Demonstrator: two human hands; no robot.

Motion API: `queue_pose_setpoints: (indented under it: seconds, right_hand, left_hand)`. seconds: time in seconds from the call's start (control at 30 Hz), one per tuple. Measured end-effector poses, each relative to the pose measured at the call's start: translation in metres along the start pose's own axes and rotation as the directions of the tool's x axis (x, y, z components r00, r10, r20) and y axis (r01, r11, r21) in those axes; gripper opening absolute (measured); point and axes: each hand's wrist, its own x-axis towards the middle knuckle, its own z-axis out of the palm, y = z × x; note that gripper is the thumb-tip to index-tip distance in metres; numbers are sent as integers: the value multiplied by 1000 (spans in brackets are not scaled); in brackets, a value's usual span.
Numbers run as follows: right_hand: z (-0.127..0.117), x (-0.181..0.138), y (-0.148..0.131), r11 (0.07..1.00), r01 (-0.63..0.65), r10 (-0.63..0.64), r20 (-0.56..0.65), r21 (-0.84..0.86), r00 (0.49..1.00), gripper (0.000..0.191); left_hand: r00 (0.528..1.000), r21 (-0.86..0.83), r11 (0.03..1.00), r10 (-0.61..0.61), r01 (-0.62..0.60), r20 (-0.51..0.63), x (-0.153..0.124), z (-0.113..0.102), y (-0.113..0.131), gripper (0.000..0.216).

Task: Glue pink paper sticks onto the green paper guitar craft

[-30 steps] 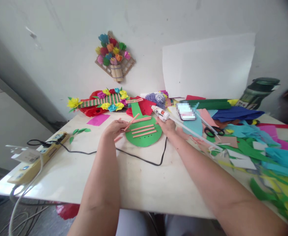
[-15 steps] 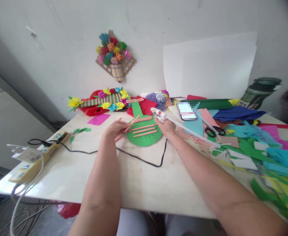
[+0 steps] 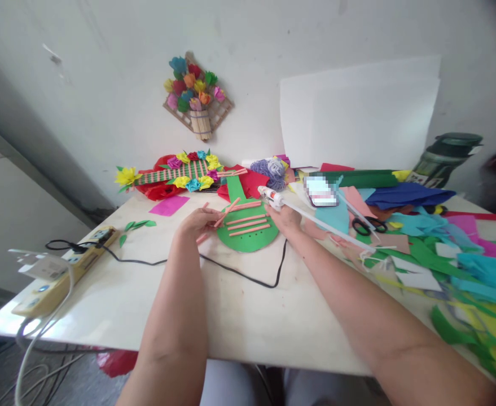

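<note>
A green guitar-shaped paper cutout (image 3: pixel 248 243) lies on the table, its neck pointing away from me. Several pink paper sticks (image 3: pixel 248 226) run across its round body. At its left edge my left hand (image 3: pixel 200 221) is closed on another pink paper stick (image 3: pixel 231 208), held slanting over the cutout. More pink sticks lie beside and under that hand. My right hand (image 3: pixel 285 219) grips a white hot glue gun (image 3: pixel 271 196) at the cutout's right side, nozzle toward the upper left. A long clear glue stick (image 3: pixel 326 221) trails from the gun's back.
Behind stands a flower-trimmed paper guitar (image 3: pixel 188 169); purple yarn (image 3: pixel 273 172) lies near it. To the right are a phone (image 3: pixel 321 192), scissors (image 3: pixel 369 226), coloured paper scraps (image 3: pixel 425 254) and a dark bottle (image 3: pixel 446 160). A power strip (image 3: pixel 65 279) sits left, with a black cord (image 3: pixel 239 274) crossing the table.
The whole view has shifted very slightly. Both hands keep nearly the same places, still holding the pink stick and the glue gun.
</note>
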Motion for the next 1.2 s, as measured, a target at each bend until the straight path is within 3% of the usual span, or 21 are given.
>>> queue_pose_setpoints:
  seconds: [0.87, 1.2]
  right_hand:
    - [4, -2, 1, 997, 52, -47, 82, -61, 996, 42]
    - [1, -1, -2, 995, -100, 98, 86, 17, 991, 42]
  left_hand:
    - [999, -24, 999, -34, 34, 4, 2, 0, -1, 13]
    - [999, -12, 1000, -1, 2, 33, 5, -3, -4, 16]
